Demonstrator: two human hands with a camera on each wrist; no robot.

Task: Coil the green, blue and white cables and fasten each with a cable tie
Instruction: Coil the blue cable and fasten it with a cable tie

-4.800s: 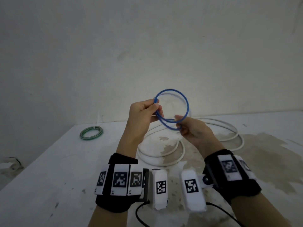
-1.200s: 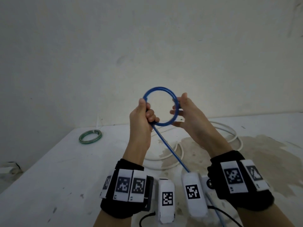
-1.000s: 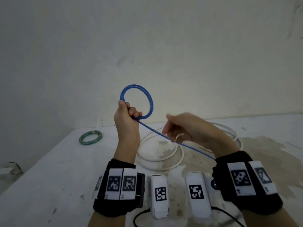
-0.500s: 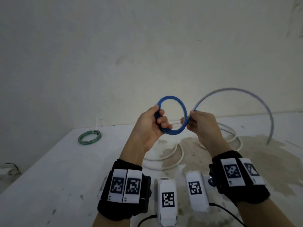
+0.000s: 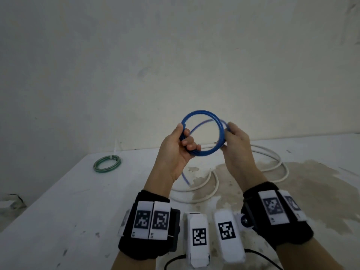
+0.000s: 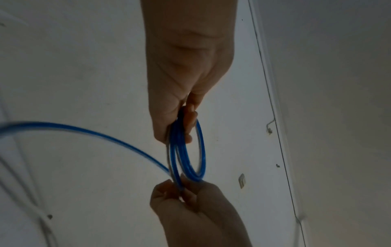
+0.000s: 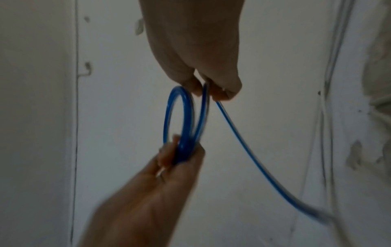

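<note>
Both hands are up off the table [image 5: 58,201] with the blue cable [image 5: 202,114] coiled into a ring between them. Left hand [image 5: 175,151] has its fingers curled round the bundled loops on one side, right hand [image 5: 236,147] pinches the opposite side, loose tail hanging down blurry. Green cable [image 5: 107,163] sits coiled at the far left, white cable [image 5: 272,164] sprawls loose underneath.

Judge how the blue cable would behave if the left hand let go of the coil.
The blue cable looks springy: its loops hold round, so they would probably fan open. The free tail bows smoothly without kinking, so semi-stiff. Thin, likely light.
</note>
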